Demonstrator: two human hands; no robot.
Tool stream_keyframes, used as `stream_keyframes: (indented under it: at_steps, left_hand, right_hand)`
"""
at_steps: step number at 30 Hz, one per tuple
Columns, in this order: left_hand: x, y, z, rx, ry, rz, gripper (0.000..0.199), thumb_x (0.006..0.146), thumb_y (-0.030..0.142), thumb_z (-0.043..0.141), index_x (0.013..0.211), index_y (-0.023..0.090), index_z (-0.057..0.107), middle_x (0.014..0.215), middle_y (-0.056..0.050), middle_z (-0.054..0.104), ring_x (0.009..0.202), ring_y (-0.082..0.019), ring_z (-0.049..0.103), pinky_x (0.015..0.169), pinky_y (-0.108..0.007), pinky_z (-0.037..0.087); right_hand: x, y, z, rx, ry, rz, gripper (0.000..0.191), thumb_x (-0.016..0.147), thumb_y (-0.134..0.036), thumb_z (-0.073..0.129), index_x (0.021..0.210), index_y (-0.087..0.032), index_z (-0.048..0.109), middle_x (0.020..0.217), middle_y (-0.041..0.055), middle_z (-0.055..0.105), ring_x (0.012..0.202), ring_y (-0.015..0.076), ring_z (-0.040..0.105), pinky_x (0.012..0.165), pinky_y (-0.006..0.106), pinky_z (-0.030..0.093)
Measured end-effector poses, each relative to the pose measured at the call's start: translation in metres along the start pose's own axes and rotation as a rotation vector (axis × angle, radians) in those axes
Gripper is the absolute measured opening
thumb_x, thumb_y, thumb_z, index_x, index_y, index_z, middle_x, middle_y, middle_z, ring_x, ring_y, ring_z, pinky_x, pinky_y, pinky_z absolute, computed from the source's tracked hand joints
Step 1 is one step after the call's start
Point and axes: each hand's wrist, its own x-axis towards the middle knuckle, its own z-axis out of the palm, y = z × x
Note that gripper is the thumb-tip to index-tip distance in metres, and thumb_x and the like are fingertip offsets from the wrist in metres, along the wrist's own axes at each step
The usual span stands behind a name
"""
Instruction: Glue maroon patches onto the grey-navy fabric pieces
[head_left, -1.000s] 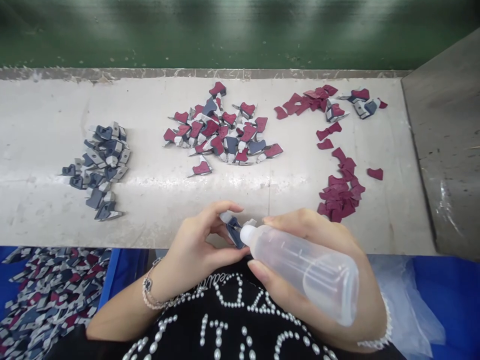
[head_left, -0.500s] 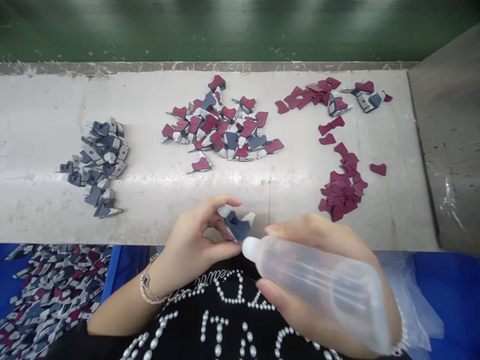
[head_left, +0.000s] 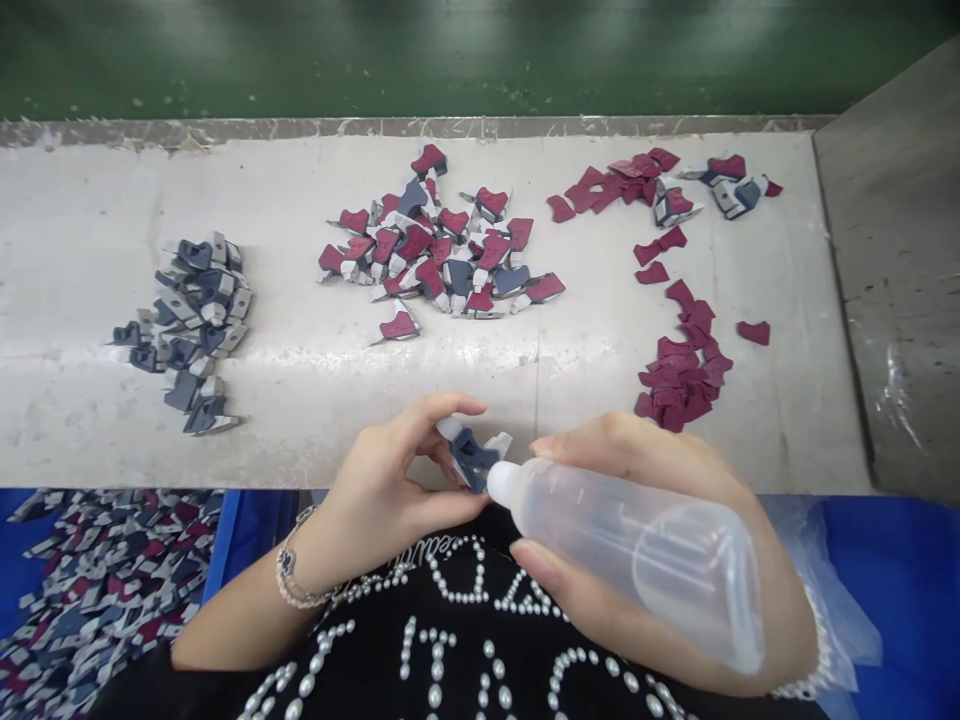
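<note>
Between its thumb and fingers, my left hand [head_left: 397,470] grips a small grey-blue and white plastic part [head_left: 471,455] with a hollow facing up. A translucent squeeze bottle [head_left: 637,555] with a white tip lies in my right hand [head_left: 660,470], whose fingers wrap round it. The bottle's tip meets the lower right edge of the part; whether it touches, I cannot tell. Beyond my hands lies a pile of similar parts [head_left: 442,245], many topped with maroon pieces. To the right is a heap of loose flat maroon pieces [head_left: 679,385].
Grey-blue and white parts [head_left: 202,320] without maroon tops lie at the table's left. A blue bin [head_left: 236,530] full of mixed parts stands below the near left edge. Clear plastic film [head_left: 832,590] hangs at the right. A metal panel [head_left: 900,270] bounds the right side.
The bottle has swung slightly, its base higher and its tip a little further right and over the part. The held part has tilted slightly. The view has shifted a little.
</note>
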Motion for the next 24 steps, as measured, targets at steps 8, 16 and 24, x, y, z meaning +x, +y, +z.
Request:
stream_keyframes:
  at_steps: [8, 16, 24]
  left_hand:
    - [0.0, 0.0008, -0.0015, 0.04, -0.039, 0.02, 0.06, 0.077, 0.02, 0.081, 0.128, 0.03, 0.051, 0.078, 0.004, 0.065, 0.066, -0.011, 0.064, 0.065, -0.019, 0.054]
    - [0.0006, 0.0005, -0.0027, 0.07, -0.04, 0.03, 0.063, 0.076, 0.013, 0.078, 0.129, 0.032, 0.05, 0.08, 0.005, 0.065, 0.067, -0.01, 0.063, 0.068, -0.018, 0.054]
    - [-0.001, 0.0007, -0.0036, 0.108, 0.004, 0.006, 0.067, 0.073, 0.019, 0.083, 0.129, 0.034, 0.05, 0.08, 0.004, 0.067, 0.07, -0.012, 0.065, 0.062, -0.016, 0.054]
  right_hand:
    - [0.0017, -0.0011, -0.0033, 0.016, -0.013, -0.011, 0.022, 0.077, -0.028, 0.074, 0.082, -0.027, 0.053, 0.067, -0.0041, 0.068, 0.049, 0.0148, 0.066, 0.038, 0.024, 0.05]
    - [0.0003, -0.0018, -0.0071, -0.074, -0.079, -0.02, 0.022, 0.076, -0.03, 0.075, 0.083, -0.026, 0.054, 0.07, -0.0027, 0.069, 0.054, 0.0165, 0.067, 0.041, 0.027, 0.051]
    - [0.0002, -0.0048, -0.0087, -0.08, -0.154, -0.048, 0.024, 0.072, -0.026, 0.075, 0.084, -0.026, 0.054, 0.06, -0.0056, 0.064, 0.04, 0.0129, 0.056, 0.038, 0.029, 0.045]
